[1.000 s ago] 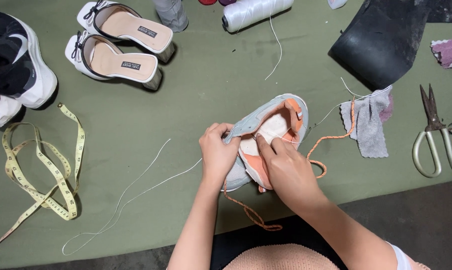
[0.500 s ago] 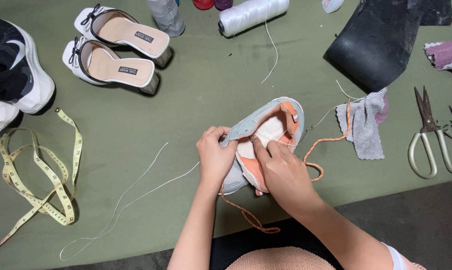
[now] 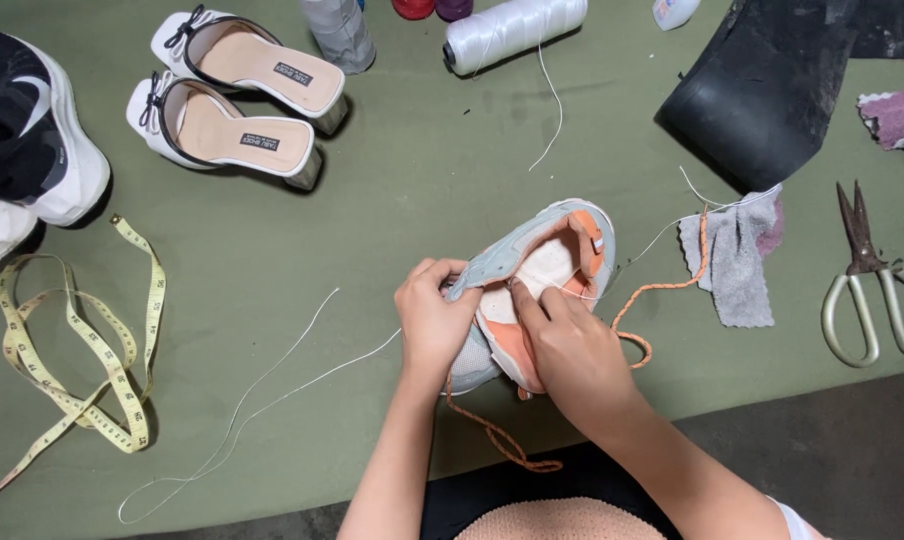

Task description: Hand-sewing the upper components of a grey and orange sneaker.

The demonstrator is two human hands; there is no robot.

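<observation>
Lying just below the middle of the green table, the grey and orange sneaker runs its long axis from about seven o'clock to one o'clock, one end near our body and the other pointing up and away to the right. We have both hands on it at the near end. Our left hand sits at its nine o'clock side, fingers curled shut around the grey edge of the upper and pinching it. Our right hand comes in from five o'clock, fingers bent and pressed down on the pale inner lining, closed against it; whether they hold a needle we cannot tell. Both hands touch the shoe, so neither is nearer. An orange lace trails off toward three o'clock and another loop hangs at six o'clock over the table edge. A white thread runs away toward eight o'clock. Farther out lie a grey cloth at three o'clock, scissors beyond it, a spool of white thread at twelve, white heeled sandals at ten, and a yellow measuring tape at nine.
</observation>
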